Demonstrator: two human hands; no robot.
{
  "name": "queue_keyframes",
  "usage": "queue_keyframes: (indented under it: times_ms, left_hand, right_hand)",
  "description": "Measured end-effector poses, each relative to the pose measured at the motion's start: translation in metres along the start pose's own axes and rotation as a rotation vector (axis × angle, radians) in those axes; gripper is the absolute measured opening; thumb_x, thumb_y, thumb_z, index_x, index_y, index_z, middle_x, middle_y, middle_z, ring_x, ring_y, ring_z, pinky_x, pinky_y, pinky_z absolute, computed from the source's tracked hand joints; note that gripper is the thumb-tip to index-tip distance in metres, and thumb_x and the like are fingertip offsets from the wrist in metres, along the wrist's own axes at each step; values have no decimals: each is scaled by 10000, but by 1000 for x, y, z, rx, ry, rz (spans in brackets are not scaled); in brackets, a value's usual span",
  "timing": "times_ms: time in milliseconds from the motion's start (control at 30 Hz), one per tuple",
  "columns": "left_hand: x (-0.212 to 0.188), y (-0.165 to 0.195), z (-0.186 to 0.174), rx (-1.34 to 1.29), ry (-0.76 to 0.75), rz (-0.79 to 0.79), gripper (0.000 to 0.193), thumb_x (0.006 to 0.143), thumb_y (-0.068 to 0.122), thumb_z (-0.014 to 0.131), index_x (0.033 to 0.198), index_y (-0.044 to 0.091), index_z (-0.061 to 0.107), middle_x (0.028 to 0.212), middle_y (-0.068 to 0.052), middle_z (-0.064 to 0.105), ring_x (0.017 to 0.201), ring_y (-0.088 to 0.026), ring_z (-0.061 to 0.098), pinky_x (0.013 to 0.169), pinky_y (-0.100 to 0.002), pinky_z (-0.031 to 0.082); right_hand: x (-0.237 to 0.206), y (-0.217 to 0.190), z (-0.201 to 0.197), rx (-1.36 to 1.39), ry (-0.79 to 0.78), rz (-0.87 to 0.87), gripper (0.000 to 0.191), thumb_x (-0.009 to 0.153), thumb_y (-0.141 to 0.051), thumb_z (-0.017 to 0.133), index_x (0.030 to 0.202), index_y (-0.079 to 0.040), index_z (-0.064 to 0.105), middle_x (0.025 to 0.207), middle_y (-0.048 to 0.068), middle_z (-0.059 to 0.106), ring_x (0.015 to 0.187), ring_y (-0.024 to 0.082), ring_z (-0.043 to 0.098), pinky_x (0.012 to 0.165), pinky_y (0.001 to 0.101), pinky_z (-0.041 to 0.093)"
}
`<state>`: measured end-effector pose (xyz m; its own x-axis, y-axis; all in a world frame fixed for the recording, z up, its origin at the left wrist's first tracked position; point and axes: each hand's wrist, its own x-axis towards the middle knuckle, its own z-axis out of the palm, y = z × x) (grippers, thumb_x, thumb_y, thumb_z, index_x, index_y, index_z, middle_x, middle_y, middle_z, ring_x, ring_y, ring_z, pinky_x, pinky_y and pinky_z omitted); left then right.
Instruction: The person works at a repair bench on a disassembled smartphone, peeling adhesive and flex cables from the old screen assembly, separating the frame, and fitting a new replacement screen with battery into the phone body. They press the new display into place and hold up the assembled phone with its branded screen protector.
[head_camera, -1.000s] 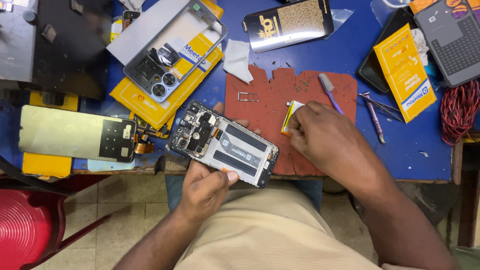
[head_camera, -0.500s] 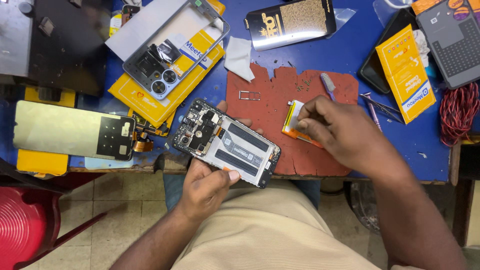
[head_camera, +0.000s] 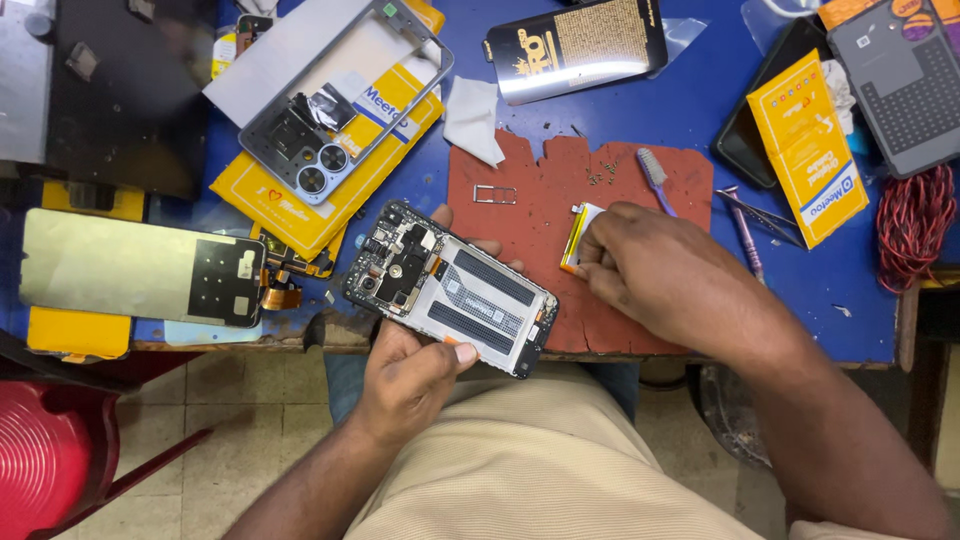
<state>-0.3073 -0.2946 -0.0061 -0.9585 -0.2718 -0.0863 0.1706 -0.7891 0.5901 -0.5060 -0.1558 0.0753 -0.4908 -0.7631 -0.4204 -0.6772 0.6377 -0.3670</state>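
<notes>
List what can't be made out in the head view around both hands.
- Small yellow-edged part: mostly covered by the right hand.
- Opened phone: underside hidden; left hand covers its lower edge.
- Tiny screws on the red mat: too small to count.
- Grey device: cut off by the frame edge.

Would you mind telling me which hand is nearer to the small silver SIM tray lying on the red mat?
Left. The left hand, holding the opened phone, has fingertips just below the SIM tray; the right hand sits farther right, on a small yellow-edged part.
</notes>
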Motion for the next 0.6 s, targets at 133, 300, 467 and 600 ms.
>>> queue_keyframes:
  times_ms: [133, 300, 467, 600]
  left_hand:
    - [-2, 1, -3, -26, 15, -2, 1074, 718, -29, 487, 1671, 78, 3, 1540, -222, 389, 1491, -406, 405, 1220, -553, 372]
    - [0, -1, -3, -23, 10, -8, 1063, 726, -29, 484, 1671, 70, 9, 1546, -224, 387, 1493, -402, 402, 1220, -558, 373]
    - [-1, 0, -2, -27, 13, 1, 1055, 735, -31, 487, 1672, 67, 11, 1543, -225, 389, 1495, -406, 402, 1221, -563, 374]
    - [-1, 0, -3, -27, 16, -16, 1051, 744, -30, 486, 1671, 77, 2, 1542, -220, 385, 1497, -401, 396, 1219, -558, 373]
  right_hand:
    - [-3, -3, 0, 36, 14, -20, 178, 823, -164, 691, 914, -28, 620, 851, 138, 670, 806, 348, 666, 694, 457, 508]
    - [-5, 11, 1, 117, 18, -10, 196, 830, -165, 713, 945, -26, 636, 833, 126, 713, 767, 306, 691, 667, 418, 532]
    - [-2, 22, 3, 342, 65, 16, 159, 925, -143, 650, 1037, -51, 713, 873, 84, 783, 724, 222, 740, 651, 341, 572]
    - [-2, 18, 7, 114, 158, -165, 156, 875, -142, 711, 984, -31, 721, 903, 116, 739, 761, 246, 717, 675, 358, 559]
